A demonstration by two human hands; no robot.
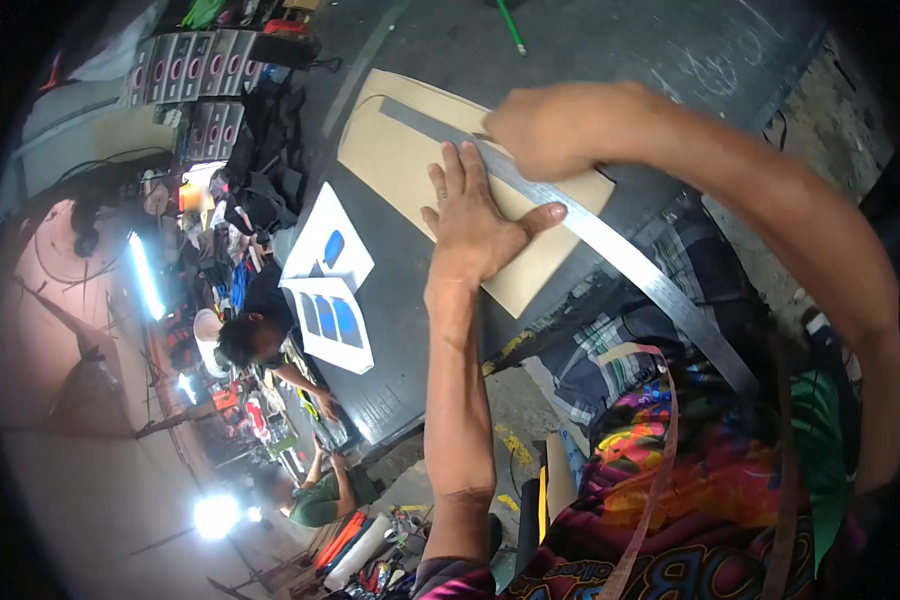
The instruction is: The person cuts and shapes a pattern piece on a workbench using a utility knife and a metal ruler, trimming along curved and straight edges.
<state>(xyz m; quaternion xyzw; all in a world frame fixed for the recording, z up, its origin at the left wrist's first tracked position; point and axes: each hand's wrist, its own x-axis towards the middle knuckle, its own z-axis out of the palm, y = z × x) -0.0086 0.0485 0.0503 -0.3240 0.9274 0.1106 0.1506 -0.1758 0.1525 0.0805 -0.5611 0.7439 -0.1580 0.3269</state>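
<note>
A long steel ruler (625, 248) lies slantwise across a sheet of tan cardboard (380, 140), and its near end sticks out past the table edge towards my body. My left hand (475, 220) presses flat on the ruler and cardboard, fingers spread and thumb out to the right. Just beyond, my right hand (550, 130) is closed in a fist against the ruler's far edge. A small dark tip shows at its knuckles, but the rest of what it grips is hidden inside the fist.
The dark table (610, 45) bears a green pencil (511, 28) and printed white sheets (330, 320) with blue pictures. A measuring tape (667, 430) hangs over my colourful shirt. Two other people, one a person in green (315, 505), are at the left. Stacked boxes (195, 65) stand at the upper left.
</note>
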